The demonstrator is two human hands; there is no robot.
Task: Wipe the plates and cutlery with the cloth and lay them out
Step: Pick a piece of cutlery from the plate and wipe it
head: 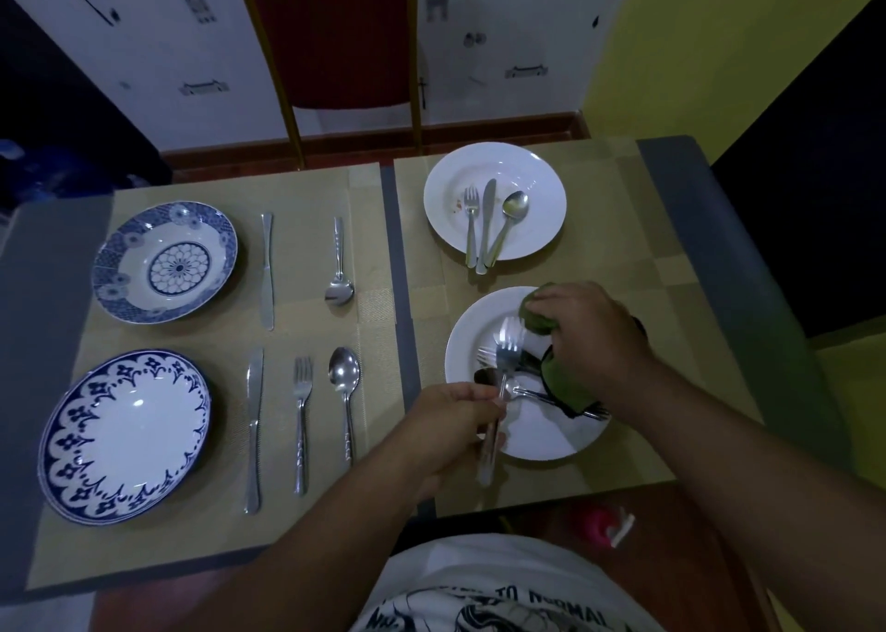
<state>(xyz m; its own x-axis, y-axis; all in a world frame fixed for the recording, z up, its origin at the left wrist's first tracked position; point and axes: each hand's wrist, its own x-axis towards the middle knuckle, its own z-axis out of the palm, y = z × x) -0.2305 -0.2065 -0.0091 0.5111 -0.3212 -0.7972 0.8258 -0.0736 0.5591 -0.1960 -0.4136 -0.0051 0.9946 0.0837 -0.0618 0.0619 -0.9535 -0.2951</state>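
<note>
A: A grey table under tan mats, with a red chair behind it against a white wall. What is closest to the person?

B: A white plate, call it the near plate. Both hands are over it.

A: Holding what?

B: The left hand, at the near plate's left rim, is curled round the handle of a fork. The right hand, over the far right part of the near plate, grips a bunched green cloth. The cloth is just beside the tines; I can't tell if they touch.

A: Which way does the fork run?

B: Near to far. The handle end sticks out past the near plate's front rim, toward the person. The tines are over its middle and point away, leaning slightly right.

A: What else is on it?

B: Crossed cutlery under the fork and cloth, too tangled to count.

A: And around it?

B: Beyond the near plate is the far plate. It carries a smeared trio of fork, knife and spoon, handles toward the near plate. Left of the near plate a laid set of knife, fork and spoon lies parallel, heads pointing away. Further left is a blue plate, and beyond that a patterned bowl.
</note>
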